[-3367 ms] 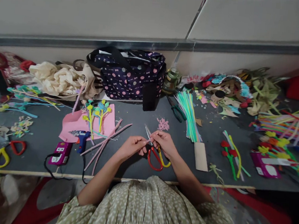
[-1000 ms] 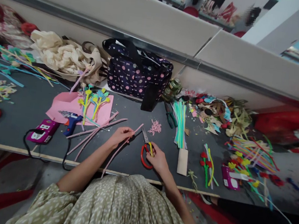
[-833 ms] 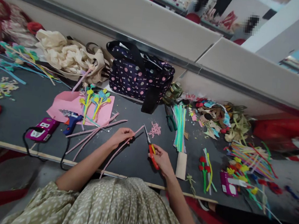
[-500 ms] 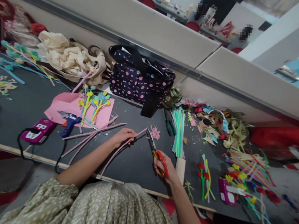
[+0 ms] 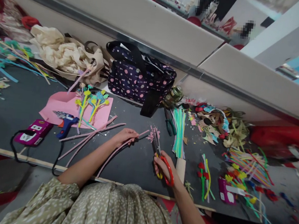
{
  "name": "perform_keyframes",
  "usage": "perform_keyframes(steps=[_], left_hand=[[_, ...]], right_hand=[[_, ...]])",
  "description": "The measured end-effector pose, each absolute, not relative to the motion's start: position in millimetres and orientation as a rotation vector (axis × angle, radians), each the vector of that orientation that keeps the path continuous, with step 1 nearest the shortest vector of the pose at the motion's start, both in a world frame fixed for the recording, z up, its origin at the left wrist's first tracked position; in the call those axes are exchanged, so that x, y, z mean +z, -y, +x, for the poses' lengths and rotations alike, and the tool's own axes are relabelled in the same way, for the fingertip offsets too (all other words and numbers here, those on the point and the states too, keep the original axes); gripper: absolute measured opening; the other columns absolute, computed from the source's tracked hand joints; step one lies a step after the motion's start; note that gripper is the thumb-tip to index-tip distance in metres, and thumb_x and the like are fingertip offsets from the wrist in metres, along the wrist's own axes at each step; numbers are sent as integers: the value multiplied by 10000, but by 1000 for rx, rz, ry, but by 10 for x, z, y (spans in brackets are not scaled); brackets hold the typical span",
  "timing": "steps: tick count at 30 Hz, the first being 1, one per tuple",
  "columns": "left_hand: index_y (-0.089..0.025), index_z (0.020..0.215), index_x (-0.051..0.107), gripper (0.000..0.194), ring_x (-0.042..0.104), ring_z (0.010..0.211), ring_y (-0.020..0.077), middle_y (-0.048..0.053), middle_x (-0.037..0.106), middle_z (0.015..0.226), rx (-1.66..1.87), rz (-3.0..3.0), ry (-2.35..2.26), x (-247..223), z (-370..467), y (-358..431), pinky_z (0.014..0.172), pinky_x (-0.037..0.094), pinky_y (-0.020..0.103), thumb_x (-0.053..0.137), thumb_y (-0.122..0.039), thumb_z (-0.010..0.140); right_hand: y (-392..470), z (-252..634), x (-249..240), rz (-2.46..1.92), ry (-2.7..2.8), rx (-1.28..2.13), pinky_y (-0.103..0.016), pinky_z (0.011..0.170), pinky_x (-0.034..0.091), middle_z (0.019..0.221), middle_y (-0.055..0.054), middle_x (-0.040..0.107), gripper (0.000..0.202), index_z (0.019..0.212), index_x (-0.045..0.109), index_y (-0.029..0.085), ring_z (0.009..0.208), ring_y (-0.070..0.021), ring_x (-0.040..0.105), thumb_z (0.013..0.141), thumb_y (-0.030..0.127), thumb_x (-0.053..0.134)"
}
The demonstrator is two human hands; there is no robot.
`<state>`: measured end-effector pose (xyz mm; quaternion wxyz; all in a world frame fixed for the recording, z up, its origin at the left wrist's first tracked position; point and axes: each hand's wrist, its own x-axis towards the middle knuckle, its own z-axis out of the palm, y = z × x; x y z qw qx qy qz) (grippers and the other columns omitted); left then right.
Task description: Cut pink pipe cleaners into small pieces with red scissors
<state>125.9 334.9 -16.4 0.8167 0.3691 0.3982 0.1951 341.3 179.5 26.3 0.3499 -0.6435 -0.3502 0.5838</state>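
My left hand (image 5: pixel 127 137) is closed on a long pink pipe cleaner (image 5: pixel 113 154); its short end sticks out to the right of my fingers and its long end curves down to the table's front edge. My right hand (image 5: pixel 165 167) grips red and yellow scissors (image 5: pixel 169 168), whose blades point up and away over a small pile of cut pink pieces (image 5: pixel 151 135). The blades are apart from the pipe cleaner's tip. More pink pipe cleaners (image 5: pixel 90 137) lie crossed to the left of my left hand.
A blue glue gun (image 5: pixel 67 124) and pink sheet (image 5: pixel 51 107) lie left, beside a purple power box (image 5: pixel 33 132). A dark patterned bag (image 5: pixel 131 78) stands behind. Green pipe cleaners (image 5: pixel 179 134) and pliers (image 5: pixel 169 123) lie right. Craft flowers (image 5: pixel 203 172) are farther right.
The scissors have moved away from the pipe cleaner's tip, their blades now over the cut pieces. The pipe cleaner's free end has shifted slightly right. The view has shifted a little.
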Motion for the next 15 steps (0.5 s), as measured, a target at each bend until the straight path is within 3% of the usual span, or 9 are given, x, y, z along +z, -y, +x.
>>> perform_keyframes(steps=[3,6,10,15], left_hand=[[-104,744,645,328,432,359,38,-39,530,473,414,777,-851,-164,1260,-3349,384,347,161,789,-378,637],[-102,746,646,335,435,359,39,-39,528,473,414,776,-845,-163,1253,-3343,380,354,159,790,-383,635],[-104,743,641,338,432,360,37,-38,534,477,410,773,-838,-179,1241,-3342,385,360,161,794,-385,635],[-107,739,637,339,430,343,39,-37,539,467,406,773,-839,-195,1236,-3341,369,329,163,792,-390,632]], right_hand=[[-1787,3438,235,-1612,900,1483,-219,518,504,724,14,624,333,1002,486,208,605,-132,630,724,320,630],[-1781,3469,263,-1589,957,1545,-264,652,542,835,-22,661,400,1115,485,213,751,-154,662,736,266,597],[-1810,3448,320,-1678,930,1614,-254,578,544,857,-20,640,440,1158,467,233,795,-178,676,740,293,593],[-1848,3373,330,-1736,895,1616,-217,452,500,796,1,606,405,1134,467,211,607,-135,639,774,362,573]])
